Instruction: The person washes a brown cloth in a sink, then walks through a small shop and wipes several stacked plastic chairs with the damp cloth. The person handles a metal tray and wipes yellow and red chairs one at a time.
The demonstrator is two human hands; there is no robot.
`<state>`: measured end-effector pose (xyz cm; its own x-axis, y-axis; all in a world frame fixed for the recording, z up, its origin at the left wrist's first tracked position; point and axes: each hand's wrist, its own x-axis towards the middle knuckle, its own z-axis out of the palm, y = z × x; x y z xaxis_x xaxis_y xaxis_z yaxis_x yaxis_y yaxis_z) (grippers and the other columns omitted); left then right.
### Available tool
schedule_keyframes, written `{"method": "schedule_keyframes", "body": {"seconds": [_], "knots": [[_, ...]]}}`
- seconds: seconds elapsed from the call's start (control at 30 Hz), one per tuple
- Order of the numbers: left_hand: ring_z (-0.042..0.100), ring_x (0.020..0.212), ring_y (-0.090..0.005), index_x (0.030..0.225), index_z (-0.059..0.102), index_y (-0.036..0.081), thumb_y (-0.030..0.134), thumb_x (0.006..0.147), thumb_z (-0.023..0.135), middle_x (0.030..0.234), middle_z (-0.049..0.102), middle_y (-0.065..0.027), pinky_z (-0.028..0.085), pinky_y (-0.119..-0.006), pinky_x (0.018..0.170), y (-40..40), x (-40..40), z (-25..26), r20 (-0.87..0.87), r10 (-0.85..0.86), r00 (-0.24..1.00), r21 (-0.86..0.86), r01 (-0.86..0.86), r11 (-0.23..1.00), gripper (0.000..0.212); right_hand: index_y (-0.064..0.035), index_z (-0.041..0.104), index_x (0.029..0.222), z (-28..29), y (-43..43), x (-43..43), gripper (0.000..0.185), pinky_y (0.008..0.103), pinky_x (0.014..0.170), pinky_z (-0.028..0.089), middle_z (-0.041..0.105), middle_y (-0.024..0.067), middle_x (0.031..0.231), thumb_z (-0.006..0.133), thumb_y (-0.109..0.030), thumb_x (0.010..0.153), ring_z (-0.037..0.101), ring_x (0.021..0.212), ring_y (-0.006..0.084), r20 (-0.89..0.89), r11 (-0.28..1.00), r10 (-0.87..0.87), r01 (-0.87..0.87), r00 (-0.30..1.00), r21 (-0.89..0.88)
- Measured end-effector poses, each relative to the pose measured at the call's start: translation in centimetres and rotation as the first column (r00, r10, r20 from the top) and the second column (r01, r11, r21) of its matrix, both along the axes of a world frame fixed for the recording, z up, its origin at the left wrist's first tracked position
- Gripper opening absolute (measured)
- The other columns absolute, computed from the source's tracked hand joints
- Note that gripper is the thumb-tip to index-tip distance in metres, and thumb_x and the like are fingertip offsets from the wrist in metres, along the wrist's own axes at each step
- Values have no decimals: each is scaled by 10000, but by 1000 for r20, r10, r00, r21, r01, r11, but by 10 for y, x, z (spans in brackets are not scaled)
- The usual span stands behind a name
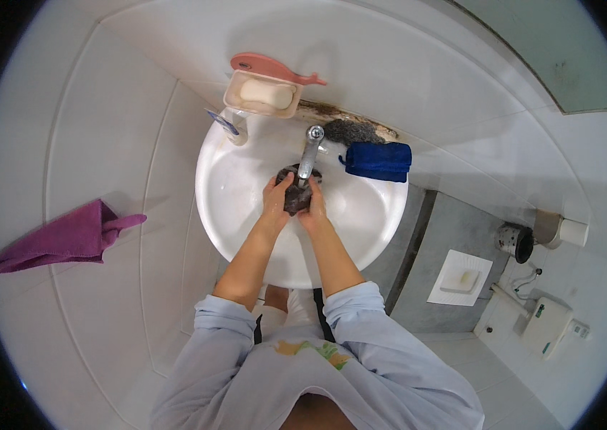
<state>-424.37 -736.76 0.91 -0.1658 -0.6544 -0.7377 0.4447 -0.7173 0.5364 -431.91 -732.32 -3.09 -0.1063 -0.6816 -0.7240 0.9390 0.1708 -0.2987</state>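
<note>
Both my hands are under the chrome faucet [310,153] over the white washbasin [282,263]. Between them they hold a dark, wet item [297,199], perhaps a cloth or scouring pad, with some foam on it. My left hand [275,201] grips its left side, thumb on top. My right hand [314,203] grips its right side. The faucet's spout covers part of the item. A folded dark blue cloth [378,161] lies on the basin's right rear rim, and a grey mesh scrubber [354,132] sits behind the faucet.
A soap dish [232,97] with a bar of soap [267,94] and a pink fish-shaped piece [268,65] stand at the back. A tube [236,133] stands on the left rim. A purple cloth [66,236] hangs on the left wall. A squat toilet [459,278] is on the floor at right.
</note>
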Motion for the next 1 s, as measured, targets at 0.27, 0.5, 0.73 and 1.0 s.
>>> {"method": "schedule_keyframes", "body": {"seconds": [0.27, 0.5, 0.73, 1.0], "knots": [[509, 643, -101, 816, 574, 71, 249, 809, 647, 738, 544, 8, 438, -253, 586, -6, 4, -29, 82, -27, 996, 22, 25, 999, 192, -66, 479, 1122, 9, -13, 1, 400, 373, 822, 471, 530, 88, 1098, 406, -387, 896, 546, 977, 228, 2, 985, -7, 7, 1000, 174], [506, 698, -117, 845, 535, 38, 56, 783, 585, 767, 524, -16, 431, -258, 654, 9, -13, -56, 366, 39, 930, -289, 73, 954, 81, -105, 443, 1176, 1, 6, 2, 515, 410, 874, 438, 493, 97, 1165, 339, -519, 889, 507, 1045, 247, -168, 967, 9, 35, 986, 254], [551, 899, -179, 978, 593, 6, 41, 722, 592, 979, 576, -102, 434, -293, 796, 13, -14, -36, 803, 33, 595, -381, 469, 797, 258, -101, 453, 1170, -3, -5, -3, 524, 399, 889, 408, 515, 86, 1136, 347, -529, 887, 507, 1034, 248, 200, 994, -52, 69, 978, -80], [560, 768, -153, 913, 608, -10, 141, 754, 619, 846, 614, -79, 443, -276, 707, 6, -10, -23, 598, -106, 795, -285, 334, 898, 219, -47, 516, 1034, -4, -13, 15, 415, 359, 783, 462, 569, 85, 971, 429, -430, 899, 548, 907, 226, 231, 984, -170, 154, 958, 89]]}}
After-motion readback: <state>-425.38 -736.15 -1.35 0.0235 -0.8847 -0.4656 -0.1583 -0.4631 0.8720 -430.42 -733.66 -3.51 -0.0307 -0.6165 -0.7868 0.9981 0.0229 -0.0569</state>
